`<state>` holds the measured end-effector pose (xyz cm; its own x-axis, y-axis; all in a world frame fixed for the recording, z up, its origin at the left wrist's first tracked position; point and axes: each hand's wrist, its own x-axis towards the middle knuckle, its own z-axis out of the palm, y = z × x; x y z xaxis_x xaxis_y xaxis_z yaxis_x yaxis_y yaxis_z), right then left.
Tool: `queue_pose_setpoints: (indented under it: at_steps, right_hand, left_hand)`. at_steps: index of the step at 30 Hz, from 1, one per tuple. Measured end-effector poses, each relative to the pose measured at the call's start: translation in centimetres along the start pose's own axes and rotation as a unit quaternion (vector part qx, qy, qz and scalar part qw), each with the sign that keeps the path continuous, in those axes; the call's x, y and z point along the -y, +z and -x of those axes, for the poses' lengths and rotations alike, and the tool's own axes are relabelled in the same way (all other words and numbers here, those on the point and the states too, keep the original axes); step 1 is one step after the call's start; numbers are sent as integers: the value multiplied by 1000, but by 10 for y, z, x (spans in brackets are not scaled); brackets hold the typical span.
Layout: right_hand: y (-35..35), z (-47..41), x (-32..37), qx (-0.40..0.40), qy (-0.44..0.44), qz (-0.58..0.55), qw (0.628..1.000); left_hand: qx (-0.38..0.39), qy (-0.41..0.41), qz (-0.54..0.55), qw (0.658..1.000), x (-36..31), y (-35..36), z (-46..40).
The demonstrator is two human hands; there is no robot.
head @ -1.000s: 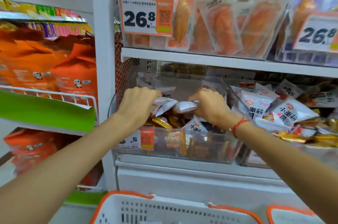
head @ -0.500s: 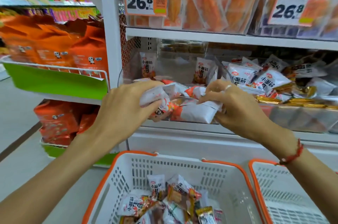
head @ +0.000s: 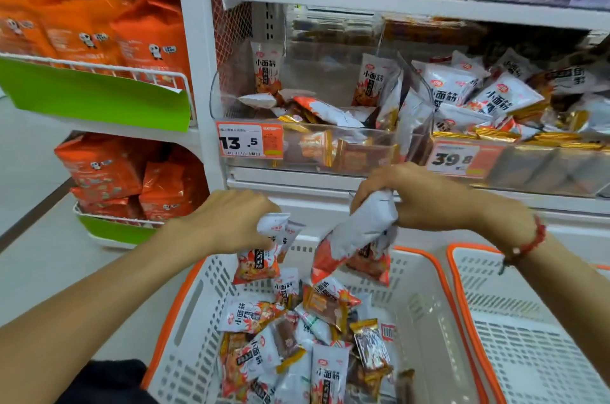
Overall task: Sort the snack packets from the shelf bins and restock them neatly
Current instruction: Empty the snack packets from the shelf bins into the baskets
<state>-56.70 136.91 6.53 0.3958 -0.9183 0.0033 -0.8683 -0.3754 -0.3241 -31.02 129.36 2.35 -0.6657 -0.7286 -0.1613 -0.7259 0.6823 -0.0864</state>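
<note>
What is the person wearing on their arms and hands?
Both forearms are bare, with no sleeves and no gloves. The right hand has a red beaded bracelet around its wrist. The left hand and its wrist have nothing on them.

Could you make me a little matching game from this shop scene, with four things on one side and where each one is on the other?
Things
1. left hand
2. price tag 13.5
3. red bracelet
4. orange bags with pandas

Places
A. on the wire rack at the left
B. on the right wrist
C. on the front of the clear shelf bin
D. over the white basket, gripping snack packets

Pairs: 1-D, 2-C, 3-B, 4-A
</note>
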Motion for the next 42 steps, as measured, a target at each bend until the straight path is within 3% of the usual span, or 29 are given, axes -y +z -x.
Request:
queue_pose_setpoints:
  at_steps: [4,6,8,11,13,16,19,25,27,30,32,37,42]
  right_hand:
    - [50,-7,-28,89,106,-29,990]
    - [57,-10,-29,103,117,3,988]
    - [52,-14,-21,67,97,30,993]
    - [29,-24,-1,-49,46,6,998]
    - [10,-36,10,-132,13,1,991]
    - [-17,-76,11,-214,0,23,977]
    - [-33,-138,-4,-213,32,62,975]
    - [-27,-270,-53,6,141,77,987]
    - [-20,-299,-63,58,159,76,983]
    - [-8,-320,-70,105,159,167,967]
    - [-5,-318,-72,73,143,193,968]
    - [-36,-278,-63,-12,122,110,986]
    - [-69,-204,-38,-118,50,98,987]
  left_hand:
    - [19,24,26,999,0,14,-5]
    - [-2,37,53,998,3,13,-7]
    - [-98,36,85,991,11,12,-10]
    - [-309,5,64,949,32,10,-22]
    - [-374,-41,45,926,49,11,-33]
    - [-369,-62,24,927,71,19,-47]
    - [-359,-48,14,932,81,34,-54]
    - [-370,-41,2,928,83,40,-57]
    - [-373,-42,21,927,81,39,-57]
    - [-375,-42,38,925,78,37,-56]
    - [-377,-42,29,925,77,36,-55]
    - [-376,-50,22,925,74,35,-56]
    - [-372,-59,15,926,72,32,-56]
